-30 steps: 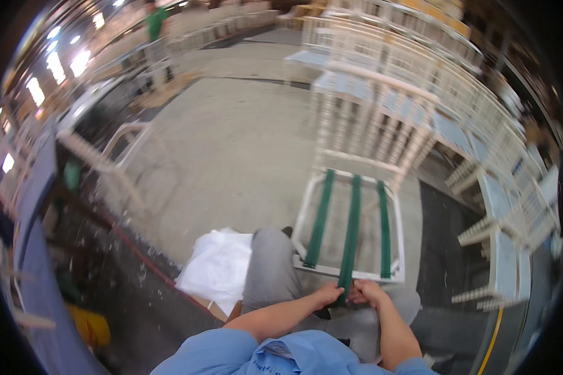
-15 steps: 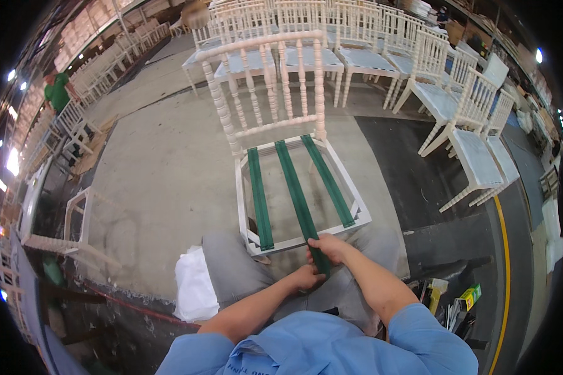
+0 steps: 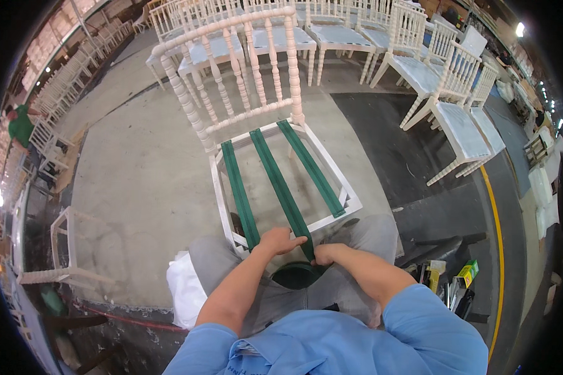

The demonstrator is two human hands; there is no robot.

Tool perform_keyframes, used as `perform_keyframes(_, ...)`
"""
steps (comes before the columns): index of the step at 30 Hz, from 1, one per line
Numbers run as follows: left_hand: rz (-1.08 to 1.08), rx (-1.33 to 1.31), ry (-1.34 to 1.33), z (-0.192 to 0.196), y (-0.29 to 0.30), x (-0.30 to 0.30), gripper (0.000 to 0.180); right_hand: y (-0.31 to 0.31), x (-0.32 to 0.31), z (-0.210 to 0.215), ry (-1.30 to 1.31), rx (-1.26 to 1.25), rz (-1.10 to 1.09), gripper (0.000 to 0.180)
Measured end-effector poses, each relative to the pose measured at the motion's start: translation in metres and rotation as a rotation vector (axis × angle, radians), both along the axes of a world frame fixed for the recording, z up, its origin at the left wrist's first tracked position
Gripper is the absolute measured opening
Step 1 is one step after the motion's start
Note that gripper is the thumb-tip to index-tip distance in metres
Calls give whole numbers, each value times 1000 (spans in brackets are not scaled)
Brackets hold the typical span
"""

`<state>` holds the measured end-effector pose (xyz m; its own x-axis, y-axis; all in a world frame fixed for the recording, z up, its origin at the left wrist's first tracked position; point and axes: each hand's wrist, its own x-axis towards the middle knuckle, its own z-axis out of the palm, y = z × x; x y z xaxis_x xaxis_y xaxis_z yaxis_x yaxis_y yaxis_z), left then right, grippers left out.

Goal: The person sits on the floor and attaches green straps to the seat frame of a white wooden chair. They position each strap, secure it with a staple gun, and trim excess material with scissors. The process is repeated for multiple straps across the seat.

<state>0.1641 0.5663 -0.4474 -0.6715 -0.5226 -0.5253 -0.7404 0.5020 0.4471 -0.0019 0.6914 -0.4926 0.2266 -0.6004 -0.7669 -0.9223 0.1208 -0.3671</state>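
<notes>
Nearest the camera, at 6 o'clock, the person's two forearms in blue sleeves converge over the lap. The left hand (image 3: 280,240) lies with its fingers pressed together on the near rail of the white chair frame (image 3: 340,182), just beside the middle green webbing strap (image 3: 280,187). The right hand (image 3: 327,253) is closed in a pinch on the near end of that same strap, which runs down to a roll of green webbing (image 3: 297,275) resting on the lap directly below both hands. Judged from the present layout, three straps run front to back across the open seat: the left strap (image 3: 239,194) and the right strap (image 3: 311,167) lie flat from rail to rail, while the middle strap remains joined to the roll, so its near end appears unfinished. No crosswise straps are visible, so any cross weave is not started. Edges: the near rail sits against the knees, and the spindle backrest (image 3: 241,69) stands upright at 12 o'clock. Open room: bare concrete floor (image 3: 137,181) extends from 9 to 11 o'clock. At 4 o'clock small tools and boxes (image 3: 447,281) lie near the right knee; at 8 o'clock a white bag (image 3: 184,290) touches the left leg. Rows of finished white chairs (image 3: 431,75) close off 12 to 2 o'clock, well apart.
</notes>
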Motion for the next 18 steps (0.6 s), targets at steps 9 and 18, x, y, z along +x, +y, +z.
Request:
perform_keyframes(9, 42, -48, 35, 0, 3, -2, 78, -30, 12, -55, 238, 206, 21, 33)
perform_keyframes(18, 82, -55, 12, -1, 2, -5, 72, -72, 17, -106, 136, 62, -368, 39)
